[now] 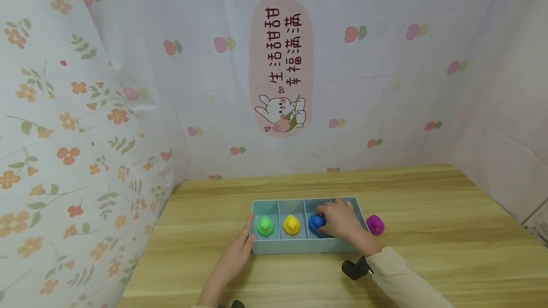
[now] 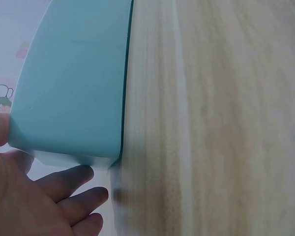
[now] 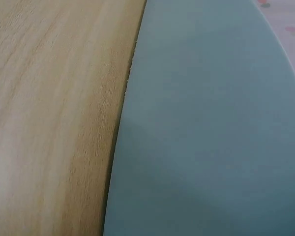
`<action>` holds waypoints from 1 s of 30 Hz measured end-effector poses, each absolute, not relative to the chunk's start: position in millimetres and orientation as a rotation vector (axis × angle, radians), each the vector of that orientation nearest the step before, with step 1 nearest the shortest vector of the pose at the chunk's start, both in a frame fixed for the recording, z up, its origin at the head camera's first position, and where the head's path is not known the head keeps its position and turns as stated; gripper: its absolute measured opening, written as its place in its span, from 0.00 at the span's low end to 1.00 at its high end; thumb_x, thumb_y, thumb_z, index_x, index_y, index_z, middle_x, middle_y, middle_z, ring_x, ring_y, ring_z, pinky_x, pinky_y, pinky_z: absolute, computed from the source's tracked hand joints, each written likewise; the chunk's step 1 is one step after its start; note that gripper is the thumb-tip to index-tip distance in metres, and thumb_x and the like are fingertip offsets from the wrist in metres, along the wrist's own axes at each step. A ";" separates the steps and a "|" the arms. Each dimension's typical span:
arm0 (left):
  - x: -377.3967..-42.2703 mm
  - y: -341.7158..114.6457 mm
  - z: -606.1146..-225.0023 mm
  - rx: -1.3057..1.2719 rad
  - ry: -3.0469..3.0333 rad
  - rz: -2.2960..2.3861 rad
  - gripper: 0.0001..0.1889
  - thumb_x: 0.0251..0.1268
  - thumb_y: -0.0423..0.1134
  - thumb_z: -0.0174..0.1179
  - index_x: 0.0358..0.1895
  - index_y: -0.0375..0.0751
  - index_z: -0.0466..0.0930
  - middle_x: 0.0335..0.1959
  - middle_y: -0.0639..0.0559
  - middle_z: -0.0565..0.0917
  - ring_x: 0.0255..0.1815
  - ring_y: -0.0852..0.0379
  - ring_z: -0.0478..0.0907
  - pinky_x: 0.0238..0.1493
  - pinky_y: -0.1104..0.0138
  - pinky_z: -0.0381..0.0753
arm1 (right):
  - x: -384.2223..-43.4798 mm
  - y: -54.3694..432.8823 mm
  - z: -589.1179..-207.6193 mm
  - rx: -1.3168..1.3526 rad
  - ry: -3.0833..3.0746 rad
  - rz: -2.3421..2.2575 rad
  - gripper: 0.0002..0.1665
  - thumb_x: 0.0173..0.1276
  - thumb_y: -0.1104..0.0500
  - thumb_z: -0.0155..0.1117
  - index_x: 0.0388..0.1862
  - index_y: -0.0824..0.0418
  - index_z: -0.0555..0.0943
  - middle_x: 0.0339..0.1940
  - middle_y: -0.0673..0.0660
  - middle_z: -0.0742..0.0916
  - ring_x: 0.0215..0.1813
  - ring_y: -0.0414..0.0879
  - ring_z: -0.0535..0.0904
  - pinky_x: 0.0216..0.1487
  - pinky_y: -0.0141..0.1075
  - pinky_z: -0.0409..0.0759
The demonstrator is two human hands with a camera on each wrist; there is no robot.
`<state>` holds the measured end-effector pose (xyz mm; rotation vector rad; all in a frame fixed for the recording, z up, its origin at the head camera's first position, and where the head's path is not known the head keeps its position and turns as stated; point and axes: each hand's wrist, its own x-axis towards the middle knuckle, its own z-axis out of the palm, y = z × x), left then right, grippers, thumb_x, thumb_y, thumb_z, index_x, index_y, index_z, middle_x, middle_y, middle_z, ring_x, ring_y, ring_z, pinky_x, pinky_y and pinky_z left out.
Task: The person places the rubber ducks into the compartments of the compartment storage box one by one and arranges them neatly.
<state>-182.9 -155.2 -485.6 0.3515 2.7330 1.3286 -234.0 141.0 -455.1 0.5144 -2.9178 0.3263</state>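
On the table lies a light blue divided box with several compartments in a row. A green rubber duck sits in its leftmost compartment, with a yellow rubber duck in the one beside it. My right hand pinches a blue rubber duck in the third compartment from the left, partly covering the compartment at the right end. My left hand rests against the box's left end, its fingers fairly straight along the outside. The right wrist view shows only the box wall and tabletop, no fingers.
A purple rubber duck lies on the wooden table just outside the box's right end. Behind the table hangs a printed white cloth; a flowered cloth hangs along the left side.
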 end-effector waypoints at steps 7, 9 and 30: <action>-181.6 -153.6 -482.9 0.346 2.721 1.332 0.29 0.78 0.49 0.37 0.77 0.52 0.44 0.75 0.40 0.56 0.72 0.34 0.57 0.69 0.39 0.57 | -235.1 140.1 -455.9 0.480 -2.946 0.374 0.18 0.42 0.53 0.82 0.33 0.49 0.85 0.37 0.50 0.87 0.41 0.53 0.74 0.38 0.46 0.62; -181.5 -153.3 -482.8 0.351 2.722 1.334 0.29 0.78 0.49 0.37 0.77 0.51 0.44 0.75 0.40 0.56 0.72 0.34 0.57 0.69 0.40 0.56 | -235.1 139.9 -456.0 0.479 -2.952 0.379 0.18 0.41 0.54 0.82 0.32 0.49 0.85 0.37 0.49 0.87 0.41 0.53 0.74 0.37 0.46 0.61; -181.9 -153.0 -483.0 0.353 2.725 1.341 0.29 0.78 0.48 0.38 0.77 0.52 0.44 0.75 0.42 0.55 0.73 0.36 0.57 0.71 0.41 0.56 | -233.4 141.2 -451.0 0.505 -2.992 0.399 0.21 0.39 0.51 0.83 0.34 0.50 0.84 0.36 0.49 0.85 0.42 0.51 0.71 0.35 0.45 0.58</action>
